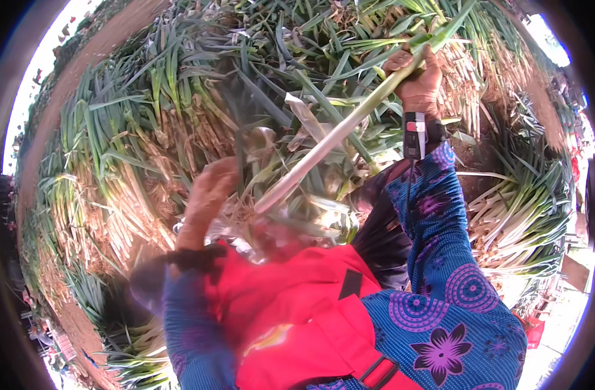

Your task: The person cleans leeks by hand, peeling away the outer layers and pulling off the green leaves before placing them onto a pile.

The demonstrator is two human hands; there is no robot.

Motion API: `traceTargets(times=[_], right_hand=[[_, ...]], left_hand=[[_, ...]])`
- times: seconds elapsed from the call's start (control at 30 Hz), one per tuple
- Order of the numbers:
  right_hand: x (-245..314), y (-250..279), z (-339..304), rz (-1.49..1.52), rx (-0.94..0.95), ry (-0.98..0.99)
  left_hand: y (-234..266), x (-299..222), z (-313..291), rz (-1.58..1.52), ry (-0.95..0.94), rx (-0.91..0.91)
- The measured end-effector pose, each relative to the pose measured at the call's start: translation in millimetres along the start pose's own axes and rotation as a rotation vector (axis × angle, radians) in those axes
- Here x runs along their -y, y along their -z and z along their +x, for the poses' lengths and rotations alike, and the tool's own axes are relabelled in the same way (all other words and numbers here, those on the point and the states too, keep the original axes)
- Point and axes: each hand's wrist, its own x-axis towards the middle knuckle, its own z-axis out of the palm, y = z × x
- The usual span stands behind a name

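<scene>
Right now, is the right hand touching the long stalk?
Touching: the head view shows the right hand gripping the long stalk near its green end.

No words, labels, numbers or signs can be read; the yellow-and-white mark (268, 339) on the red apron (304, 279), lower left of its black patch (351, 285), is too blurred.

Daylight blazes in — white glare (548, 40) burning at both sides! Brown, bare ground (92, 49) curves along the upper left.
</scene>
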Motion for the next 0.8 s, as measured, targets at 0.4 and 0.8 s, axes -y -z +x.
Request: traceTargets(times=[0.4,0.8], right_hand=[[-24.9,-35.2,-4.8,0.029,0.236,-0.097],[-34.1,-38.1,-7.1,0.016,0.371,-0.158]], left_hand=[[-75.8,-45.4,-8.1,0.193,0.006,0.31],[-111.2,-37.5,-25.9,0.466,-0.287,0.127]])
